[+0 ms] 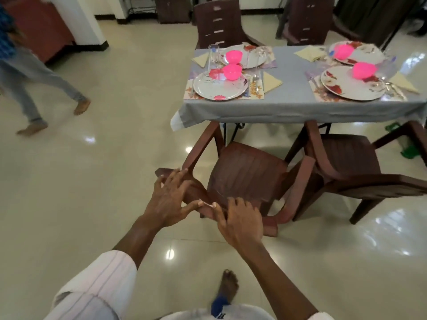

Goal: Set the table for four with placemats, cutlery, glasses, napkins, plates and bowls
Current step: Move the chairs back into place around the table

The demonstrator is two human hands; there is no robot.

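A table under a grey cloth (288, 107) carries floral placemats (257, 95), patterned plates (215, 88) (346, 86), pink bowls (232, 71) (364, 70), yellow napkins (271, 82), a clear glass (213, 54) and cutlery (255, 80). Two more plates with pink bowls (233, 56) (343, 51) sit along the far side. Both hands are off the tableware. My left hand (171, 199) grips the top of the backrest of a brown plastic chair (247, 172), fingers over it and thumb at the near edge. My right hand (240, 220) curls over the same backrest beside it.
A second brown chair (351, 158) stands right of the one I hold, its seat partly under the table. Two more chairs (219, 21) (307, 19) stand at the far side. Another person (34, 88) walks barefoot on the glossy tiled floor at left. My foot (227, 285) is below.
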